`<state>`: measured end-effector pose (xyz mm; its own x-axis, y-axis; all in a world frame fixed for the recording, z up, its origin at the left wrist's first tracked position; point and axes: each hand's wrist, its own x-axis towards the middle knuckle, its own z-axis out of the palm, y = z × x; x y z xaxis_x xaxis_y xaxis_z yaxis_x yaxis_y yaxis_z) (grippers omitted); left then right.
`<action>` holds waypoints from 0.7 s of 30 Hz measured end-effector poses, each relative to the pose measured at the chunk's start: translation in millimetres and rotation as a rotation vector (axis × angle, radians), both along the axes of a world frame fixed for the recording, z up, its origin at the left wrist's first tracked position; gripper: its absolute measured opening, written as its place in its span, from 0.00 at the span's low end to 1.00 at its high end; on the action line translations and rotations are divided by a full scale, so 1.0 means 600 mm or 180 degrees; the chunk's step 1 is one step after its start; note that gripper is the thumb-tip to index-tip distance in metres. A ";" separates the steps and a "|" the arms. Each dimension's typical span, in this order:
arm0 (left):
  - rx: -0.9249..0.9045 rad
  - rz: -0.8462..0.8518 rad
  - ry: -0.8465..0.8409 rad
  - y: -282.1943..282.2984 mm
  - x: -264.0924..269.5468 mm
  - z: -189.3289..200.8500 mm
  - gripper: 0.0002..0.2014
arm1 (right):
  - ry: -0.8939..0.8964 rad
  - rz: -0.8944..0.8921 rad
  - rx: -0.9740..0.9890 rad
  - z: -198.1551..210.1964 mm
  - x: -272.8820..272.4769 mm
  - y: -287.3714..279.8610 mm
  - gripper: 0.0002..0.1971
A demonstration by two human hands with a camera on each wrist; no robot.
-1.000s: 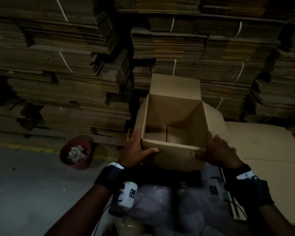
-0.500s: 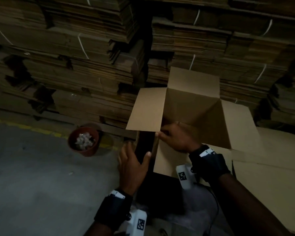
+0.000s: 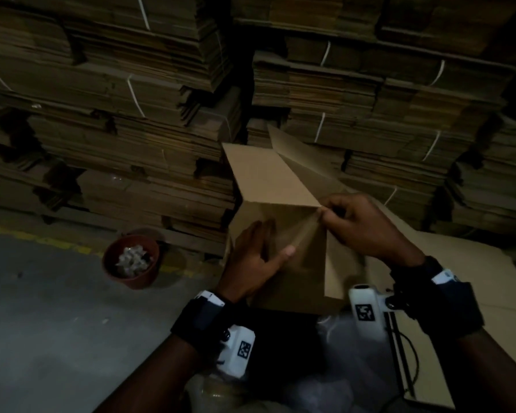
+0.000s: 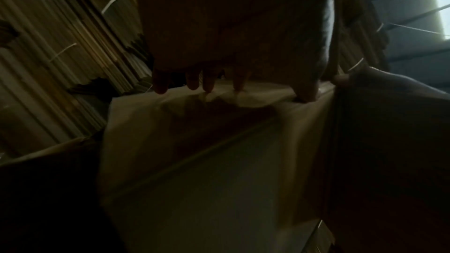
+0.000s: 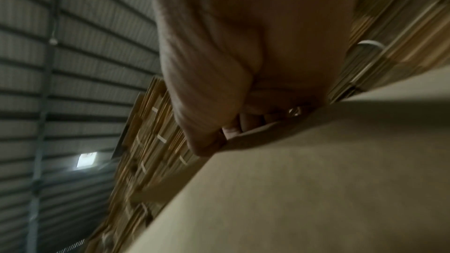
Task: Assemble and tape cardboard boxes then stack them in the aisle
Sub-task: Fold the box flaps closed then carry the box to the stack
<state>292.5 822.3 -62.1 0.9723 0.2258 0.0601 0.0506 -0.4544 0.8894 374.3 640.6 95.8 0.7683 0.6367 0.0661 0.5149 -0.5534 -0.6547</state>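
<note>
The right hand (image 3: 367,228) pinches the box (image 3: 280,234) at its upper corner edge, centre right of the frame. The left hand (image 3: 251,257) lies flat, fingers straight, on the panel just below-left. The box stands tall, flaps pointing up toward the cardboard stacks (image 3: 131,114).

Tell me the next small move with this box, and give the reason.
Probably fold the raised flap down over the side now facing up. The left hand lies flat on the box, steadying it, and the right hand pinches its top corner, so the box looks turned over with the flaps not yet closed. No tape shows on it.
</note>
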 end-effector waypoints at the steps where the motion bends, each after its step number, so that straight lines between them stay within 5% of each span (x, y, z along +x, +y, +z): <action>1: 0.0128 -0.0067 -0.0052 0.002 -0.005 0.007 0.50 | 0.0075 -0.0069 0.0090 0.008 0.002 -0.014 0.14; 5: 0.0585 -0.0428 0.0136 0.037 -0.034 0.021 0.50 | 0.0350 -0.0437 0.0413 0.019 0.015 -0.067 0.11; 9: 0.1079 -0.0019 0.0325 0.098 -0.008 0.009 0.50 | 0.0643 -0.0625 0.0608 -0.005 0.041 -0.127 0.10; 13: 0.0589 -0.0092 0.0508 0.150 0.025 -0.008 0.52 | 0.0607 -0.1152 0.0534 -0.041 0.063 -0.166 0.14; 16: 0.0176 -0.0363 0.0414 0.129 0.035 -0.017 0.54 | 0.0259 -0.1544 0.0118 -0.075 0.081 -0.190 0.14; 19: 0.0268 -0.0001 0.0366 0.083 0.039 -0.022 0.49 | -0.0004 -0.1787 -0.0759 -0.105 0.082 -0.207 0.14; 21: 0.0325 0.0272 0.0371 0.056 0.041 -0.016 0.44 | -0.0226 -0.1766 -0.1336 -0.134 0.071 -0.212 0.24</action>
<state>316.9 856.1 -71.7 0.9516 0.3064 -0.0250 0.1928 -0.5316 0.8247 417.0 513.6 15.3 0.9903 0.1342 -0.0374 0.1167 -0.9457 -0.3032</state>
